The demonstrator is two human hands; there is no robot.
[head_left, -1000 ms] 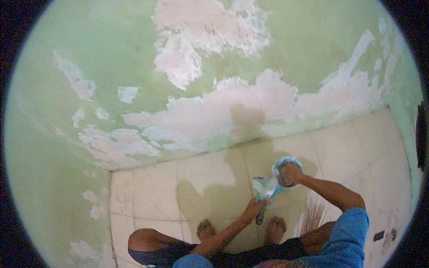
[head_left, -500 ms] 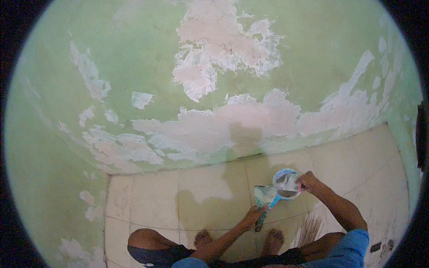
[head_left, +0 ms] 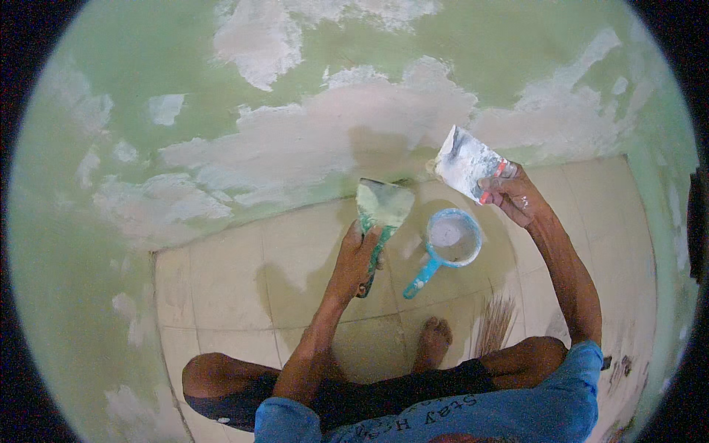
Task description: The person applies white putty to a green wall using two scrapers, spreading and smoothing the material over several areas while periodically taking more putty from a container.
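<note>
My left hand (head_left: 357, 258) grips the green handle of a putty knife (head_left: 385, 204), its wide blade tilted up and coated with pale filler. In my right hand (head_left: 513, 193) is a second scraper (head_left: 468, 164) with red on its grip, its blade smeared with white filler and raised close to the wall. Below and between the two tools, a blue dipper (head_left: 454, 238) sits on the floor, with whitish paste inside and its handle (head_left: 422, 278) pointing toward me and to the left.
Ahead stands a green wall (head_left: 502, 44) with large patches of pinkish-white filler (head_left: 310, 136), some reaching down near the floor. A bundle of thin broom bristles (head_left: 495, 325) lies by my right knee. My bare foot (head_left: 434, 340) rests on the beige tiles (head_left: 229, 288).
My right hand has lifted its scraper out of the dipper and up toward the wall. My left hand with the putty knife has moved up and left, away from the dipper's handle.
</note>
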